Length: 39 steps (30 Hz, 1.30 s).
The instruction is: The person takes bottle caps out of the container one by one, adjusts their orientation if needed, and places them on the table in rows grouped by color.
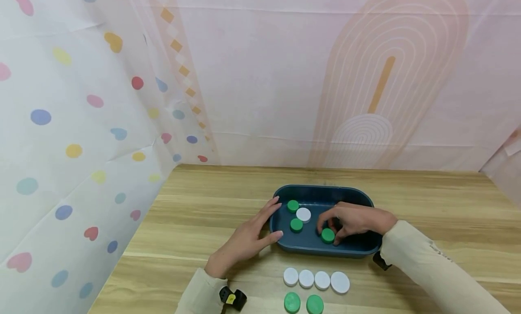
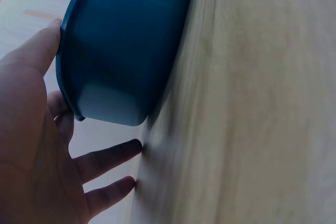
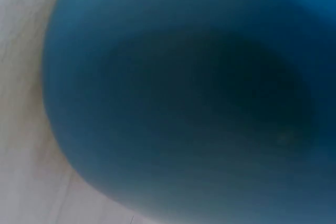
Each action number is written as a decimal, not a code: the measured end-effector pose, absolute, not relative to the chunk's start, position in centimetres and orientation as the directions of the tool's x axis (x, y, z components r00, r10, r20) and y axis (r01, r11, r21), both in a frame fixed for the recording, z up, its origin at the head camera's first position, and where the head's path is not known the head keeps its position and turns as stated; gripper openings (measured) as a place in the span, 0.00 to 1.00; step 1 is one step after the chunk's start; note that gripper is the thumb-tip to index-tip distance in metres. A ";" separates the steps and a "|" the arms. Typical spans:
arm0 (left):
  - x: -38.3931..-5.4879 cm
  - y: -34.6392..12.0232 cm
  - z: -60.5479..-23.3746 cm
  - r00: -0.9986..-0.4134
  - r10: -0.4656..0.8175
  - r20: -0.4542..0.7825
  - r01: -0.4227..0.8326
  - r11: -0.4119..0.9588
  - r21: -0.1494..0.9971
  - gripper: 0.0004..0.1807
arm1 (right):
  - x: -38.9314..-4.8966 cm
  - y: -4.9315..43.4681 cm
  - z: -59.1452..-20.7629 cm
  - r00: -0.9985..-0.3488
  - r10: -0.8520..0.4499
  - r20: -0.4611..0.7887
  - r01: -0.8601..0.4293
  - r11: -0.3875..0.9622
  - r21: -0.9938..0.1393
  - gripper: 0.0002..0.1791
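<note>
A dark blue oval-ended tray (image 1: 325, 194) stands on the table. My left hand (image 1: 248, 239) rests at its left end, fingers spread and touching the rim; in the left wrist view the thumb (image 2: 39, 48) lies along the rim. Inside the tray, my right hand (image 1: 352, 219) pinches a green bottle cap (image 1: 327, 235) between thumb and fingers. A white cap (image 1: 303, 215) and two more green caps, one behind (image 1: 292, 206) and one in front (image 1: 296, 225), lie in the tray's left part. The right wrist view is filled by the tray's blurred outer wall (image 3: 173, 103), hiding the hand.
In front of the tray a row of several white caps (image 1: 306, 278) lies on the wooden table (image 1: 163, 241). Nearer still are two green caps (image 1: 292, 302). A patterned cloth (image 1: 260, 78) hangs behind the table, and a dotted one (image 1: 81, 178) hangs at the left.
</note>
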<state>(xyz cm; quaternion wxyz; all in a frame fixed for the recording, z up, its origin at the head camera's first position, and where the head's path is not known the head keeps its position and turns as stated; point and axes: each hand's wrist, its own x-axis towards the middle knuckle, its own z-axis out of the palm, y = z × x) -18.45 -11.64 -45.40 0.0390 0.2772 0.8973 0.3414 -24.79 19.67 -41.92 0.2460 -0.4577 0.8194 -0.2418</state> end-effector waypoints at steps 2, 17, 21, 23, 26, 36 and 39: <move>-18.4 -11.6 -45.3 -0.842 0.525 0.122 0.473 0.610 0.636 0.37 | -24.7 19.7 -41.9 -0.464 -0.866 -0.188 -0.629 0.471 -0.618 0.18; -18.5 -11.5 -45.4 -0.855 0.511 0.093 0.446 0.632 0.633 0.37 | -23.7 21.0 -39.9 -0.511 -0.853 -0.107 -0.645 0.463 -0.609 0.16; -18.5 -11.6 -45.4 -0.853 0.511 0.104 0.454 0.630 0.630 0.37 | -23.1 21.6 -39.3 -0.533 -0.843 -0.077 -0.634 0.458 -0.623 0.16; -18.5 -11.6 -45.3 -0.853 0.511 0.108 0.457 0.630 0.629 0.37 | -22.7 21.9 -39.1 -0.543 -0.837 -0.066 -0.628 0.457 -0.629 0.17; -18.5 -11.6 -45.3 -0.852 0.513 0.108 0.459 0.630 0.626 0.37 | -22.2 22.3 -38.6 -0.549 -0.835 -0.043 -0.636 0.451 -0.626 0.17; -18.6 -11.7 -45.2 -0.846 0.520 0.120 0.470 0.620 0.629 0.37 | -19.8 22.9 -37.0 -0.594 -0.804 -0.024 -0.635 0.488 -0.599 0.17; -18.6 -11.8 -45.3 -0.844 0.522 0.123 0.472 0.616 0.631 0.37 | -18.8 22.9 -36.5 -0.586 -0.810 -0.001 -0.647 0.469 -0.602 0.16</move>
